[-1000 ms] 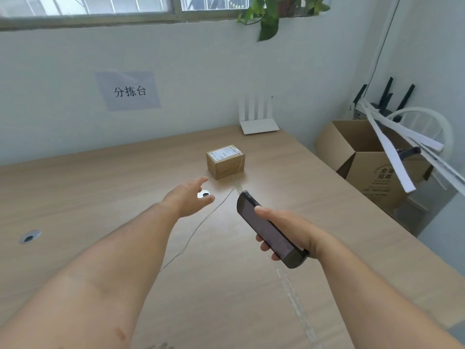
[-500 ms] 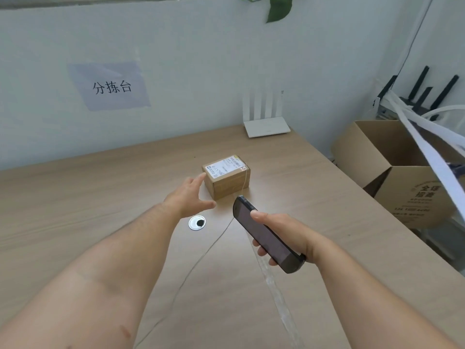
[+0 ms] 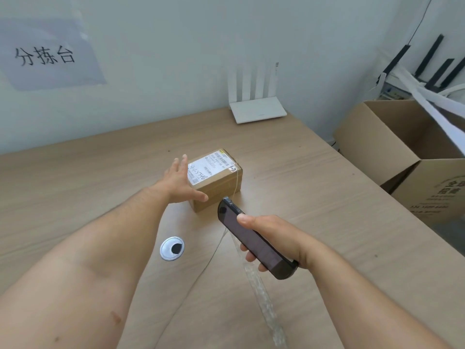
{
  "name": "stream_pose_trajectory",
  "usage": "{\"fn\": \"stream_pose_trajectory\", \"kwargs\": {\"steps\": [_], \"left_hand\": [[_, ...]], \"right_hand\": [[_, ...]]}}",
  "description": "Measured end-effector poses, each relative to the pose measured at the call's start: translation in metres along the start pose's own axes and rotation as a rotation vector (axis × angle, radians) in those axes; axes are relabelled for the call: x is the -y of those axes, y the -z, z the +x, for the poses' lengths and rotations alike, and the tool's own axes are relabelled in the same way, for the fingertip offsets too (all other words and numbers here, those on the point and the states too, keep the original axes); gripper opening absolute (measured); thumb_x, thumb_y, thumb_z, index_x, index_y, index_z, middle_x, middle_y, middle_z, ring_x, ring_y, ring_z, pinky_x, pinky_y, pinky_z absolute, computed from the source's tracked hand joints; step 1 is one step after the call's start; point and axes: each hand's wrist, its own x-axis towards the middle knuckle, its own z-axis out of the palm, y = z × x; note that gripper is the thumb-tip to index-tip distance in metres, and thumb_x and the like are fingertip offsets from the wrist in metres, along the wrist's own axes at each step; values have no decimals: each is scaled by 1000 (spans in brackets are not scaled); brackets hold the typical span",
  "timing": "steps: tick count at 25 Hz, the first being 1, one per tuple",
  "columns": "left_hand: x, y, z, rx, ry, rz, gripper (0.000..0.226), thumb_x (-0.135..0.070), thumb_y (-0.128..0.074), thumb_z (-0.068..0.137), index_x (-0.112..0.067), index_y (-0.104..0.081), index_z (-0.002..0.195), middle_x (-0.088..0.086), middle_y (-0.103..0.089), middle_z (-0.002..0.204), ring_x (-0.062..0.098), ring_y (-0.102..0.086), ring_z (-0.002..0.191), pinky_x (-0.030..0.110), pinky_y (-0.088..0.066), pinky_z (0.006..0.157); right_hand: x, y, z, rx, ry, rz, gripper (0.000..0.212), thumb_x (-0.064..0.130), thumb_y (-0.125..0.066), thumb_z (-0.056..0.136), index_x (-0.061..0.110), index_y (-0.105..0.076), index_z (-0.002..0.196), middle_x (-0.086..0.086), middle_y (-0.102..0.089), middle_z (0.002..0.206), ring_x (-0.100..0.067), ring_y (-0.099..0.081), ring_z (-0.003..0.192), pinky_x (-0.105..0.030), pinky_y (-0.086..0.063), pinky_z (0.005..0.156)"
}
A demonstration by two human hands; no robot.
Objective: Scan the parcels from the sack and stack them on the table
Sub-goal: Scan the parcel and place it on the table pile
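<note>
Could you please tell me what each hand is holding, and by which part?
The right hand grips the dark handheld scanner around its lower half, thumb on its face. The left hand holds nothing; it is spread open at the brown cardboard parcel.

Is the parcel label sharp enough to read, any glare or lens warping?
Head view: the parcel label is soft, barcode visible, fine print unreadable; light is even, no hard glare on the table; wide-angle lens enlarges the left forearm.

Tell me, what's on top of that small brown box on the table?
A white shipping label with a barcode and handwriting lies on top of the box, and a thin string crosses its right end. The left hand, fingers spread, hides the top's left edge.
</note>
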Motion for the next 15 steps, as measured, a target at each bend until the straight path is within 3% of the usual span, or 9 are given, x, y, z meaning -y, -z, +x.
{"fn": "stream_pose_trajectory", "kwargs": {"steps": [2, 5, 7, 12, 15], "left_hand": [[2, -6, 11, -1, 4, 14, 133, -47, -83, 65, -22, 14, 152, 4, 8, 161, 24, 4, 149, 46, -10, 120], [4, -7, 9, -41, 0, 1, 125, -39, -81, 67, -19, 7, 153, 4, -11, 153, 27, -16, 143, 43, -28, 114], [5, -8, 0, -36, -19, 0, 120, -36, -79, 69, -18, 4, 154, 4, -12, 148, 28, -22, 140, 42, -31, 112], [8, -5, -14, 0, 22, 73, 135, -52, -84, 60, -29, 12, 152, 5, 21, 159, 30, 10, 148, 48, -6, 118], [3, -5, 4, 16, -34, 91, 134, -53, -82, 62, -29, 15, 151, 7, 22, 159, 24, 18, 147, 45, 1, 119]], "right_hand": [[-7, 2, 6, 5, -9, 12, 58, 64, -60, 83, 12, -65, 110, -11, -68, 94, -19, -67, 76, -41, -55, 68], [-17, 1, 8, 17, -22, 7, 62, 66, -60, 80, 12, -65, 110, -10, -68, 94, -20, -67, 78, -42, -56, 70], [-21, 1, 4, 27, -35, 11, 68, 69, -61, 74, 11, -66, 109, -10, -69, 93, -21, -68, 77, -43, -55, 71], [-25, -4, -5, 55, -36, 14, 62, 67, -60, 77, 14, -66, 110, -9, -70, 94, -20, -68, 79, -43, -56, 73], [-26, -4, -4, 58, -23, 26, 56, 63, -57, 85, 14, -64, 111, -8, -67, 95, -18, -67, 79, -41, -55, 73]]}}
